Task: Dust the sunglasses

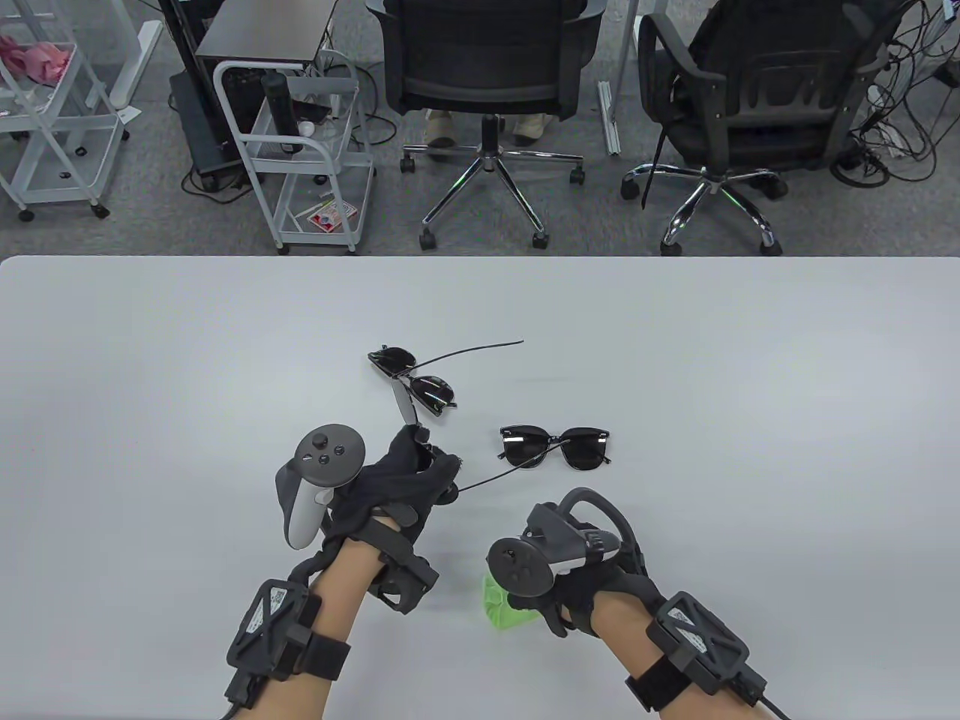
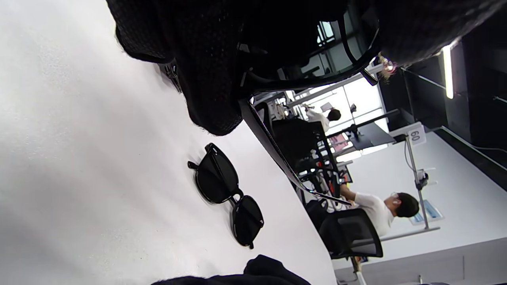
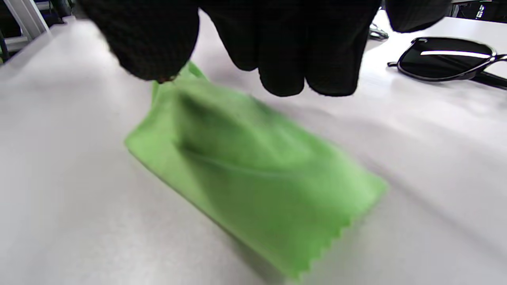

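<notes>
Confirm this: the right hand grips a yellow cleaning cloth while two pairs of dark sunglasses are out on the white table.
Wrong on colour only. The right hand grips a green cleaning cloth, as the right wrist view shows. Two pairs of dark sunglasses are indeed out on the white table.

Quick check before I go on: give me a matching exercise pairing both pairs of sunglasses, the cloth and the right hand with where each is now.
Things:
1. thin-framed dark sunglasses
2. thick-framed black sunglasses
3. green cleaning cloth
4. right hand

States:
A. lying on the white table, untouched
B. pinching the cloth
C. held by a temple in the left hand
D. hanging from gloved fingers

Pairs: 1-C, 2-A, 3-D, 4-B
</notes>
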Motion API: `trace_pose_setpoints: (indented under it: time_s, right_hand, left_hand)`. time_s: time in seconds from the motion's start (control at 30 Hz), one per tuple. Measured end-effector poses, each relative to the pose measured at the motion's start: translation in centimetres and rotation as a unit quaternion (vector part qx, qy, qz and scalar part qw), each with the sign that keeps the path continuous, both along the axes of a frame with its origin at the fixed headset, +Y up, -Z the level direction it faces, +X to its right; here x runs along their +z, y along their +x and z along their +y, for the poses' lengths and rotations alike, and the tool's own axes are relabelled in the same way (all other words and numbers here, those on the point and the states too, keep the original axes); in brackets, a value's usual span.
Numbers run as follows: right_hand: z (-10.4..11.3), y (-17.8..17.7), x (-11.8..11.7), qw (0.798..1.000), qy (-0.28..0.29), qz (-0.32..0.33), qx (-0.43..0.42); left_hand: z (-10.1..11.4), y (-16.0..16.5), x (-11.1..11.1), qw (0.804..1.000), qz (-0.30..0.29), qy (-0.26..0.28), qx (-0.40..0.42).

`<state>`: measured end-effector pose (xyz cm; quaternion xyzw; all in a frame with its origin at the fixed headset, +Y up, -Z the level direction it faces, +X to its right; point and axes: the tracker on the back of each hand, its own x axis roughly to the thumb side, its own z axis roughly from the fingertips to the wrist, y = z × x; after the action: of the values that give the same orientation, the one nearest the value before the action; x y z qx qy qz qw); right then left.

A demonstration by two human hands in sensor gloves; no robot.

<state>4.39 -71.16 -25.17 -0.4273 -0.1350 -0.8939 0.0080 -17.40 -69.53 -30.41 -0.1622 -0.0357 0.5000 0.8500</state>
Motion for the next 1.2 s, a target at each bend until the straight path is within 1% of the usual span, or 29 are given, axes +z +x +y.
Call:
trace_pose_setpoints:
  time_s: [0.07, 0.17, 0.27, 0.33, 0.37, 0.43, 0.5, 0.57, 0.63, 0.7, 0.73, 0.83, 0.9, 0.93, 0.97, 1.03, 1.1, 1.13, 1.17, 1.2]
  right_hand:
    - [0.8, 0.8, -0.4, 0.999, -0.002, -0.018, -0.045]
    - [1.9, 2.5, -1.3, 0.99, 0.014, -0.065, -0.126]
    - [2.9, 4.3, -1.9, 0.972, 0.047, -0.12, -0.197]
    - [3.4, 5.5, -2.1, 0.955, 0.069, -0.158, -0.242]
    - [3.7, 6.1, -2.2, 0.943, 0.078, -0.18, -0.27]
    - [3.9, 6.8, -2.2, 0.926, 0.081, -0.203, -0.308]
    - [4.0, 7.0, -2.2, 0.916, 0.075, -0.203, -0.336]
    - [3.9, 6.8, -2.2, 0.913, 0.063, -0.2, -0.349]
    - [3.8, 6.3, -2.0, 0.917, 0.055, -0.176, -0.354]
    - [3.9, 5.4, -1.7, 0.926, 0.054, -0.144, -0.345]
    - [4.0, 4.9, -1.5, 0.931, 0.057, -0.134, -0.335]
    - [4.6, 5.1, -1.4, 0.931, 0.087, -0.15, -0.322]
    - [5.3, 5.9, -1.4, 0.914, 0.124, -0.173, -0.345]
    - [5.8, 6.5, -1.4, 0.903, 0.145, -0.178, -0.365]
    - [6.2, 7.2, -1.3, 0.891, 0.166, -0.185, -0.38]
    - [6.8, 8.3, -1.2, 0.879, 0.2, -0.194, -0.388]
    - [6.8, 9.1, -1.3, 0.877, 0.219, -0.21, -0.372]
    - [6.6, 9.5, -1.6, 0.879, 0.226, -0.22, -0.358]
    - [6.2, 9.8, -1.9, 0.883, 0.221, -0.238, -0.34]
    - [5.9, 10.0, -2.1, 0.885, 0.21, -0.25, -0.333]
  left_hand:
    - [0.0, 0.0, 0.0, 1.0, 0.0, 0.006, 0.006]
    - [0.2, 0.1, 0.0, 1.0, -0.003, 0.02, 0.019]
    - [0.5, 0.2, 0.2, 0.999, -0.003, 0.029, 0.045]
    - [0.6, 0.5, 0.3, 0.998, -0.01, 0.031, 0.059]
    - [0.6, 0.7, 0.4, 0.997, -0.018, 0.029, 0.064]
    - [0.6, 1.2, 0.5, 0.996, -0.038, 0.028, 0.071]
    - [0.6, 1.9, 0.7, 0.996, -0.058, 0.026, 0.069]
    - [0.7, 2.7, 0.9, 0.994, -0.082, 0.025, 0.068]
    - [0.7, 3.5, 1.2, 0.992, -0.104, 0.023, 0.065]
    - [0.6, 4.3, 1.4, 0.99, -0.127, 0.021, 0.055]
    - [0.5, 4.7, 1.6, 0.989, -0.14, 0.02, 0.046]
    - [0.5, 4.8, 1.5, 0.99, -0.134, 0.026, 0.035]
    - [0.4, 4.4, 1.3, 0.991, -0.126, 0.026, 0.031]
    - [0.5, 4.2, 1.3, 0.993, -0.116, 0.034, 0.017]
    - [0.6, 4.0, 1.2, 0.993, -0.11, 0.048, -0.013]
    - [0.9, 3.7, 1.1, 0.988, -0.106, 0.082, -0.081]
    - [1.2, 3.7, 1.2, 0.974, -0.103, 0.122, -0.159]
    - [1.4, 3.9, 1.2, 0.964, -0.106, 0.144, -0.199]
    - [1.6, 4.0, 1.3, 0.95, -0.112, 0.165, -0.241]
    - [1.7, 4.2, 1.4, 0.943, -0.117, 0.174, -0.257]
